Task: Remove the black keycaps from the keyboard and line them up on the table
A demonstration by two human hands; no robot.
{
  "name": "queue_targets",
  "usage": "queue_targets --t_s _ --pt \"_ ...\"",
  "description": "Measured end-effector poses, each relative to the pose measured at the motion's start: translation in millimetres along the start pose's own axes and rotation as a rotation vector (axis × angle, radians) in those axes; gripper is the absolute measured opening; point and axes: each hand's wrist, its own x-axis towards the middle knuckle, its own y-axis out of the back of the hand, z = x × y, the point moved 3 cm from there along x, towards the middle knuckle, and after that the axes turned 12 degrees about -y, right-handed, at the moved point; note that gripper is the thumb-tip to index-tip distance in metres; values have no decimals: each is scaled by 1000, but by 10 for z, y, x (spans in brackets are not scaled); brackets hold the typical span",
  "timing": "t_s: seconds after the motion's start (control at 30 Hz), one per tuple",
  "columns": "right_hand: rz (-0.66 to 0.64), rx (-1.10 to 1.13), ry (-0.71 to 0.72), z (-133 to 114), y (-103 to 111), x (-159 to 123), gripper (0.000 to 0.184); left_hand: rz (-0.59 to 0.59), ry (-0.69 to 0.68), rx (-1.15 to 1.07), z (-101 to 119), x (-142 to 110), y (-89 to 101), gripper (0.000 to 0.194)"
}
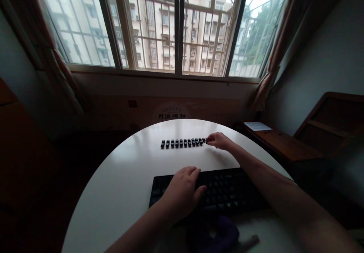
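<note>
A black keyboard point(222, 192) lies on the white round table near me. My left hand point(183, 188) rests over its left part, palm down, with the fingers forward and the thumb held apart. Farther off, small black keycaps point(181, 143) stand in two neat rows running left to right. At the right end of these rows is my right hand point(218, 140), its thumb and fingertips pinched together on a small dark keycap point(207, 140). The fingers partly cover that piece. My right forearm passes over the keyboard's right end and hides it.
At the near edge lie a dark purple rounded object point(229, 230) and a greyish stick-like piece point(251, 241), both blurred. A wooden side table point(287, 145) with a paper sheet point(257, 126) stands at the right, beside a wooden chair point(327, 120). A barred window is ahead.
</note>
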Motion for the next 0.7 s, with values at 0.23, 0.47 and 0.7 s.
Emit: queue_targets --t_s 0.23,0.47,0.7 --pt "1 -24 -27 174 -195 11 23 -16 -35 24 13 1 6 50" --pt "91 -22 -8 178 -215 29 31 -64 -16 -6 26 -1 8 48" --pt "142 -63 -15 129 -246 2 18 -55 -8 -24 26 4 20 46"
